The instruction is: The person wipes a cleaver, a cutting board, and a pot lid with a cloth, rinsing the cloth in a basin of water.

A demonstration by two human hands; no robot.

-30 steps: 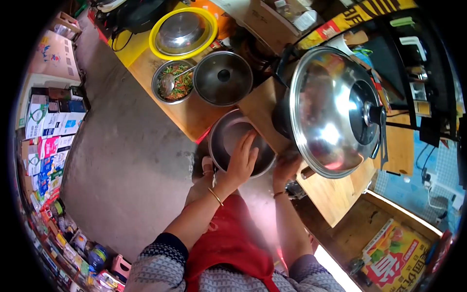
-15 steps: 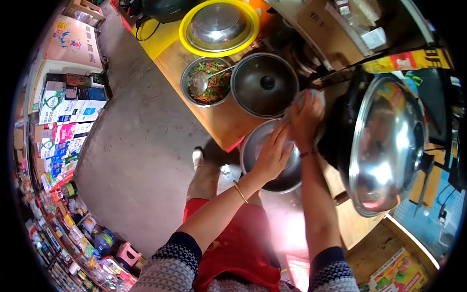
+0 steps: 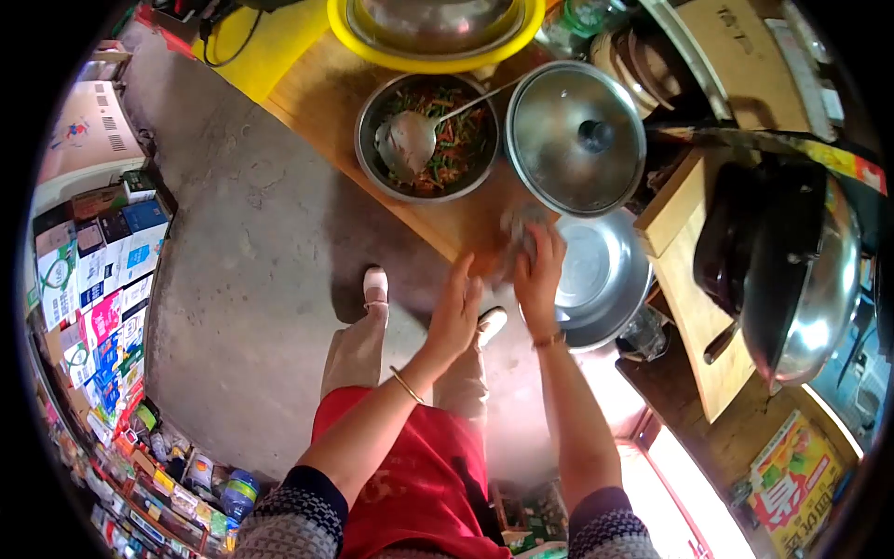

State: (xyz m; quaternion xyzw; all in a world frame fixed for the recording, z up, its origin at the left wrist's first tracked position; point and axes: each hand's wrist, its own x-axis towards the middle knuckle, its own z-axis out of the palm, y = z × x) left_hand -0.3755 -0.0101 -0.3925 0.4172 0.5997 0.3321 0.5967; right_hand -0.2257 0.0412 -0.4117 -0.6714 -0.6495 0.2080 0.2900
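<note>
A greyish cloth (image 3: 521,231), blurred by motion, is in my right hand (image 3: 540,279) at the corner of the wooden table (image 3: 456,224). My left hand (image 3: 456,310) is just left of it, fingers apart, holding nothing. A metal basin (image 3: 605,270) lies right of my right hand, below the table edge. On the table, a metal bowl (image 3: 370,168) holds shredded vegetables (image 3: 456,154) and a ladle (image 3: 406,144). Beside it sits a pan with a glass lid (image 3: 568,140).
A yellow basin (image 3: 372,47) with a metal bowl is at the table's back. A large wok with a shiny lid (image 3: 819,289) stands at the right, over a wooden board (image 3: 703,326). Stacked boxes (image 3: 102,279) line the left side.
The view has shifted. My right hand, with the cloth, has moved from the basin's far rim to the table corner. My left hand has come away from above the basin.
</note>
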